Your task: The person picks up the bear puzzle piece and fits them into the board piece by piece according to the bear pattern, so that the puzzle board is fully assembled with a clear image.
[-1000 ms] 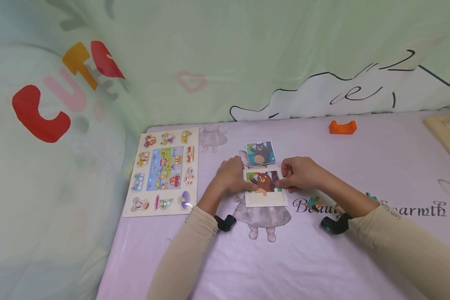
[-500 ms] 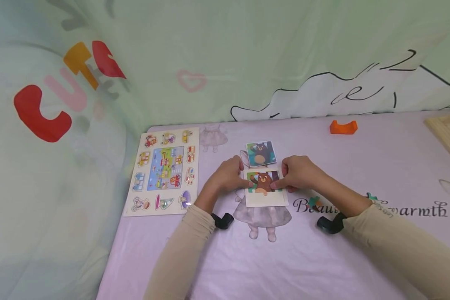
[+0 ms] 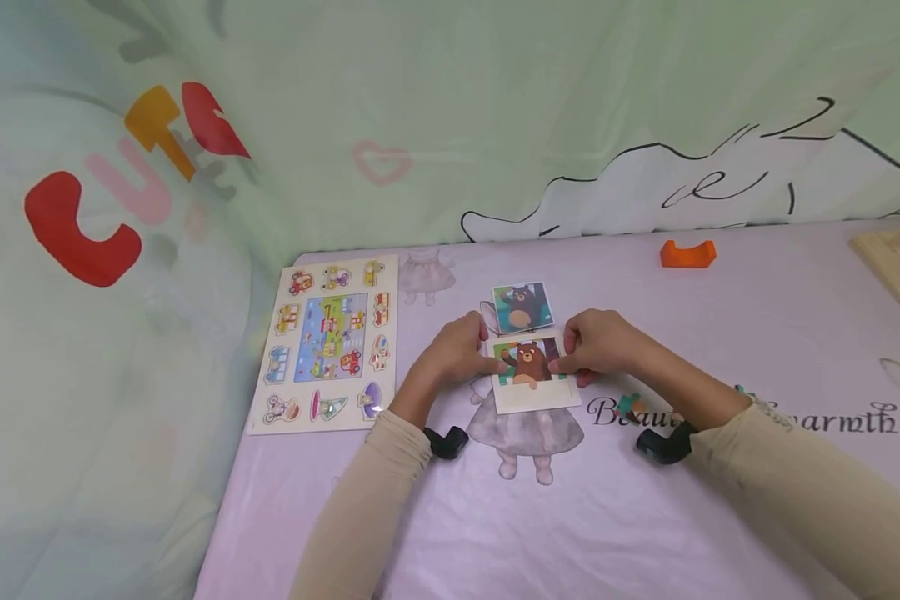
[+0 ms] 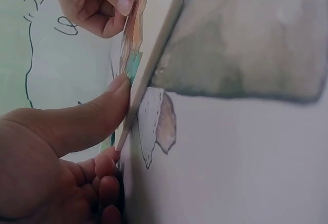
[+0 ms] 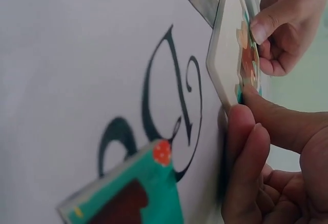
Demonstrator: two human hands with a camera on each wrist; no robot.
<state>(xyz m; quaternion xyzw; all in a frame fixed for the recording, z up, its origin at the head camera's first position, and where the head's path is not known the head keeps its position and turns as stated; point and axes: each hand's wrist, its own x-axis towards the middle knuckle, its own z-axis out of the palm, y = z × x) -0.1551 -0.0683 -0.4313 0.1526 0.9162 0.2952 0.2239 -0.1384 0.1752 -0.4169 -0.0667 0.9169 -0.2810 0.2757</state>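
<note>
"Nearest items?"

"Two beige sleeves (image 3: 382,500), one per forearm, over a pale printed cloth (image 3: 525,542). Two black wrist cameras (image 3: 663,446), one at each wrist."

"Next."

"Loose piece (image 3: 630,407), one: green and brown, on the cloth beside the right forearm. A second green piece (image 3: 744,392) shows past that arm, mostly covered."

"And the bear puzzle (image 3: 536,399)?"

"In front of the person, between the hands, its pale blank strip on the near side (whether its underside touches the cloth, I cannot tell)."

"Hands?"

"Left hand (image 3: 457,352): pinching the puzzle's left edge, thumb on the picture, other fingers curled at the rim. Right hand (image 3: 602,343): pinching the right edge likewise, thumb on top, forefinger against the side."

"Farther?"

"Peg board (image 3: 304,396), vehicle pictures, flat, to the left of the left hand. Bear card (image 3: 522,307), one, just beyond the puzzle. Orange block (image 3: 687,257), notched on top, farther off to the right. Wooden frame (image 3: 881,265), at the right, cut off by the view."

"Last?"

"Green curtain (image 3: 495,125), behind everything, with lettering and a pink heart."
</note>
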